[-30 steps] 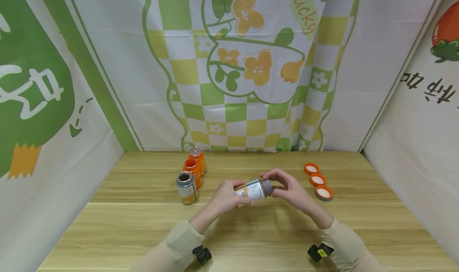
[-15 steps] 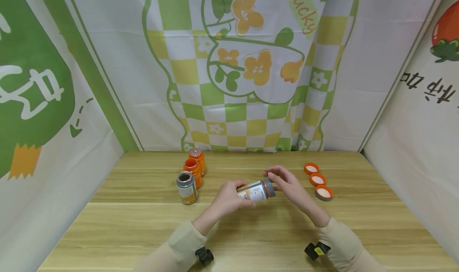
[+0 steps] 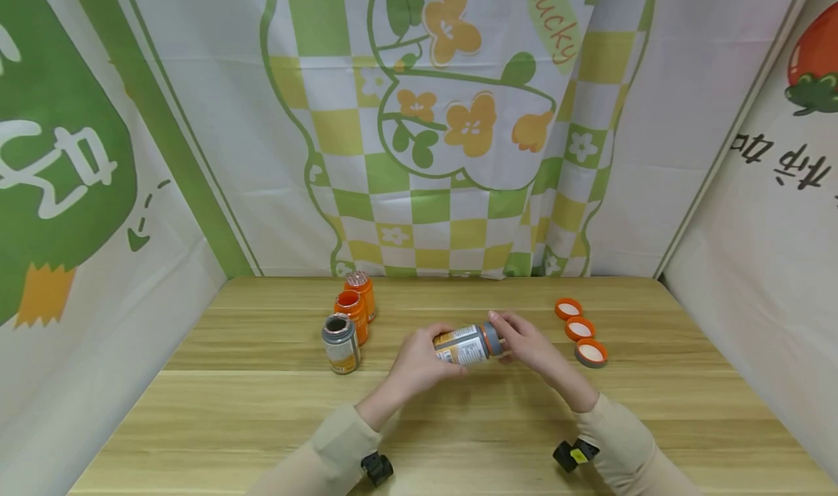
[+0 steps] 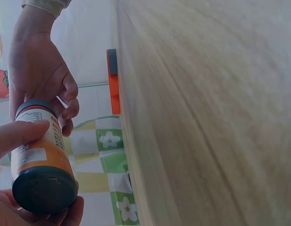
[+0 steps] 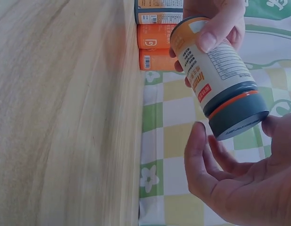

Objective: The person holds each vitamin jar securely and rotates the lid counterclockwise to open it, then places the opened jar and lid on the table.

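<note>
My left hand [image 3: 419, 361] grips a supplement bottle [image 3: 463, 347] around its body, tilted with its grey cap [image 3: 492, 339] toward my right hand. The bottle has a white and orange label and an orange ring below the cap. In the right wrist view, the left thumb presses on the label [image 5: 216, 70]. My right hand [image 3: 527, 347] is loosely curved about the cap. Its thumb is at the cap's edge, while the fingertips [image 5: 198, 129] stand slightly off the other side. The left wrist view shows the bottle's dark base [image 4: 45, 190].
To the left stand three uncapped bottles: a grey one [image 3: 342, 349] in front, an orange one [image 3: 353, 313] and another orange one [image 3: 366, 292] behind. Three upturned caps lie in a row at right: a near cap [image 3: 591, 353], a middle cap [image 3: 580, 329] and a far cap [image 3: 568, 308].
My right hand lost its closer hold on the cap, lifted its fingers, and has come back around it. My left hand and the bottle have shifted slightly right.
</note>
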`<state>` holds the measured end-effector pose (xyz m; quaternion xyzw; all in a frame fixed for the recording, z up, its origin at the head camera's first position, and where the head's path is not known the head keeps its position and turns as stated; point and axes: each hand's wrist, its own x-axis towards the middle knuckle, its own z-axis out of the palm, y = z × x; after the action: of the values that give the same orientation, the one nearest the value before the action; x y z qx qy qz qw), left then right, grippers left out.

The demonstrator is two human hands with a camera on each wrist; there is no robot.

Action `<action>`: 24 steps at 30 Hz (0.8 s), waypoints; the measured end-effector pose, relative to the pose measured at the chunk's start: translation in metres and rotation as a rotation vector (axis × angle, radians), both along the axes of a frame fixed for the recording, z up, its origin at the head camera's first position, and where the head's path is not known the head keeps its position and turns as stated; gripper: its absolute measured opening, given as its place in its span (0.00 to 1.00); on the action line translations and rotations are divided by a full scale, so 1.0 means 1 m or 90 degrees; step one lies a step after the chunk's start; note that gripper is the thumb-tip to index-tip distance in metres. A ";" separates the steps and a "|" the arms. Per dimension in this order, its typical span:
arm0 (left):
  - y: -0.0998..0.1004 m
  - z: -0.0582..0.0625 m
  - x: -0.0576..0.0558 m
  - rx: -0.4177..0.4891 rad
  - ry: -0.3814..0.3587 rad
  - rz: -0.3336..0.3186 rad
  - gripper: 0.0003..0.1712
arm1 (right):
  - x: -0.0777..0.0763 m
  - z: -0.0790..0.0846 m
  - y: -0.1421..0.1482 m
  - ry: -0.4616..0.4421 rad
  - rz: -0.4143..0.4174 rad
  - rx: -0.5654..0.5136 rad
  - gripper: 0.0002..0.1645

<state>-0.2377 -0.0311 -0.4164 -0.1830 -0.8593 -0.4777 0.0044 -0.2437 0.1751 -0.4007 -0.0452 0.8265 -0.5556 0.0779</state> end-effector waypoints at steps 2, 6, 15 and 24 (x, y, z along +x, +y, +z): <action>0.000 0.000 0.000 -0.003 0.013 0.007 0.34 | 0.000 -0.001 0.000 -0.013 0.012 -0.006 0.38; 0.000 0.001 0.001 -0.008 0.023 0.022 0.33 | -0.001 -0.001 0.001 -0.029 0.035 -0.019 0.40; -0.001 0.000 0.001 0.000 0.016 0.023 0.33 | -0.001 -0.002 0.005 -0.021 0.072 -0.045 0.37; -0.004 0.000 0.001 0.011 0.012 0.007 0.33 | 0.002 -0.001 0.007 0.010 0.101 -0.058 0.32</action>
<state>-0.2371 -0.0353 -0.4166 -0.1823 -0.8560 -0.4834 0.0166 -0.2420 0.1819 -0.4020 -0.1182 0.7947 -0.5845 0.1130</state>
